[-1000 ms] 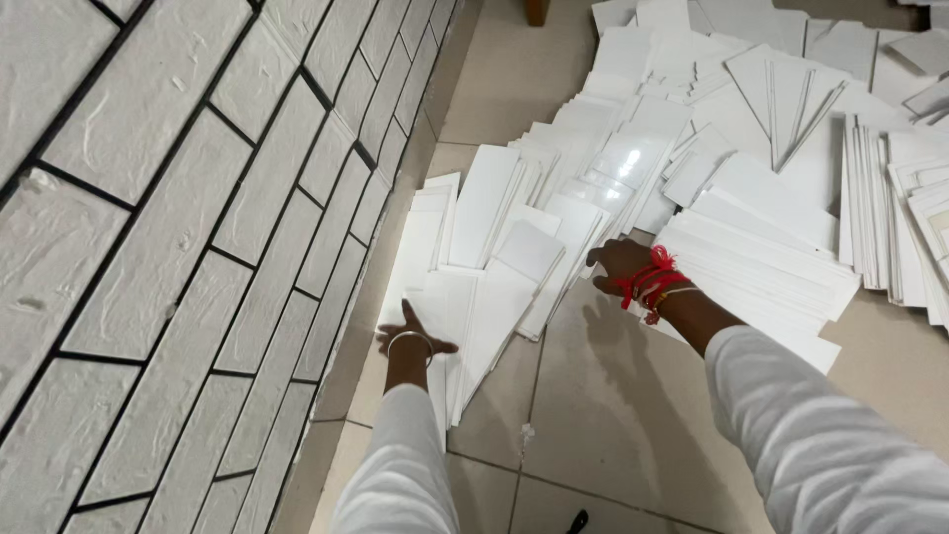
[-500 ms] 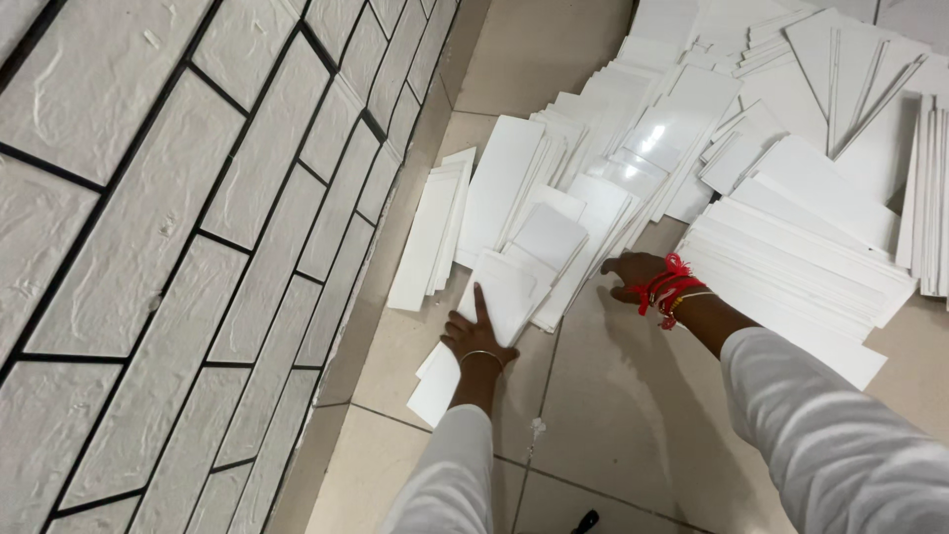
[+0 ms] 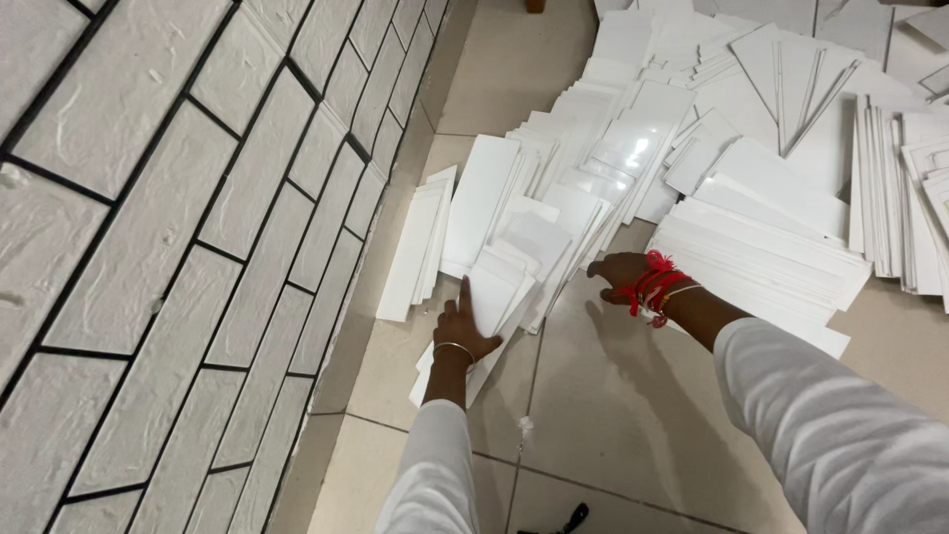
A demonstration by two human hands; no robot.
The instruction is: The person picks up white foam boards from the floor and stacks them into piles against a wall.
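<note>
My left hand lies flat, fingers spread, on a small stack of white rectangular sheets on the tan tiled floor. A thin bangle circles that wrist. My right hand, with red threads and a bangle at the wrist, rests fingers down at the edge of fanned white sheets; whether it grips one I cannot make out. Both arms wear white sleeves.
A wall of white textured bricks with dark joints rises on the left. Many more white sheets lie in overlapping piles across the floor to the right and far side. A narrow pile lies by the wall. Bare floor tiles lie near me.
My left hand moved from the sheets by the wall rightward onto the small stack, pulling those sheets together. My right hand has stayed at the edge of the fanned sheets.
</note>
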